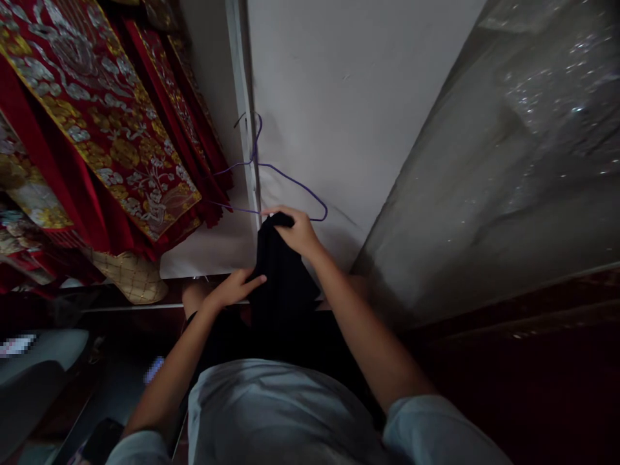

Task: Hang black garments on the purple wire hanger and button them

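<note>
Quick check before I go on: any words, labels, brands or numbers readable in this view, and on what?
None readable. The red garments carry only gold and silver floral embroidery; the black cloth and purple hanger show no label. Two patches lower left are blurred out.

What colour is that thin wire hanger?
The hanger is purple, clearest in the head view against the white wall.

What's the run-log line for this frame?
left hand: open, flat on black garment | right hand: pinching garment top at purple wire hanger bottom bar | hanger: against white panel | beside: red-gold embroidered garments
</note>
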`<control>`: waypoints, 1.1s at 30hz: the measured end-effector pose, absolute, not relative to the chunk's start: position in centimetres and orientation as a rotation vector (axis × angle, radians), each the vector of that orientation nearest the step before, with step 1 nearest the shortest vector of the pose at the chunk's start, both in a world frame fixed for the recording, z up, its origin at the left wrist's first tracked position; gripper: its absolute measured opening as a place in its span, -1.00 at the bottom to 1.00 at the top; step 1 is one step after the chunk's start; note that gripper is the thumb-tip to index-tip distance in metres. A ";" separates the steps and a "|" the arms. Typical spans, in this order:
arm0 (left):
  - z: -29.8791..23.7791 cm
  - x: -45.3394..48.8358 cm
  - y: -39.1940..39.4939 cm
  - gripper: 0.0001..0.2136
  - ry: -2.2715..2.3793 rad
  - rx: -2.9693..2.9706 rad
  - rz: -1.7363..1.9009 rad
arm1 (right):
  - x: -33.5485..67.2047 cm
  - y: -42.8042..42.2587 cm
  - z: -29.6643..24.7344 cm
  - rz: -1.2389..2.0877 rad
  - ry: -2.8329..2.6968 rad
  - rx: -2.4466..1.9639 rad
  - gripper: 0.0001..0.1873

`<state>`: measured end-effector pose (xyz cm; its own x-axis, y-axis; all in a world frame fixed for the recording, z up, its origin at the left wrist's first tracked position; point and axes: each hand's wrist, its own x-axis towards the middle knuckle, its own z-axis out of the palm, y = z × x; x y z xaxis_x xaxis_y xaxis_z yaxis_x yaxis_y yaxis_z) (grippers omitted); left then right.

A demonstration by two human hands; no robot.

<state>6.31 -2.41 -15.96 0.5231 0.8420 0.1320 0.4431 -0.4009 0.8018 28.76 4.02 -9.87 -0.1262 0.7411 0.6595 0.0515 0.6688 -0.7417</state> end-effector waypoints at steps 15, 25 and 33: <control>-13.9 2.5 -4.5 -0.72 1.041 1.713 0.656 | 32.7 10.0 -11.4 0.589 -1.332 -1.282 -0.61; -5.0 1.3 1.0 -0.66 1.350 1.975 1.376 | 36.7 9.2 -9.1 0.373 -1.338 -1.260 -0.61; -4.0 -0.5 4.2 -0.62 1.519 1.831 0.988 | 36.8 8.0 -9.2 0.277 -1.360 -1.302 -0.61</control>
<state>-0.51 4.24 -3.97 0.0871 0.9785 0.1867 0.5674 -0.2028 0.7981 36.82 8.04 -9.24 0.2946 0.7859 0.5437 0.5112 0.3511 -0.7845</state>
